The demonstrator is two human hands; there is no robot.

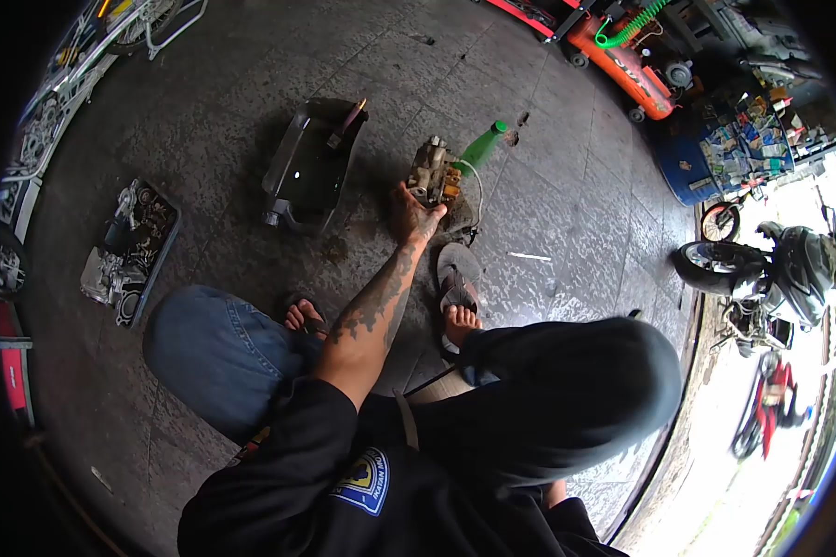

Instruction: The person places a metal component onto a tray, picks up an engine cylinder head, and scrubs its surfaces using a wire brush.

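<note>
The left hand [418, 221] reaches forward between the knees, its thumb and fingers spread around the near end of a grimy metal engine part [426, 174], gripping it. The part is directly beyond the palm, its bulk extending away from the person; whether it rests on something or is lifted slightly, I cannot tell. Amber-coloured pieces [451, 182] show along its right side. The right hand is out of sight around the right knee, so I cannot tell whether it holds anything.

Just past the engine part, to its right, is a green bottle [481, 147], and a pale tube [480, 192] curves down beside them. To the left of the part, a short way apart from the hand, a dark open container [270, 174] sits on the tiled floor [567, 167] with dark liquid in it and a brush-like tool [347, 123] leaning at its far right corner. Further left is a shallow tray [164, 249] with more metal parts [125, 246]. The sandalled feet are on the near side of the engine part, the right sandal [459, 265] close below the left hand.
</note>
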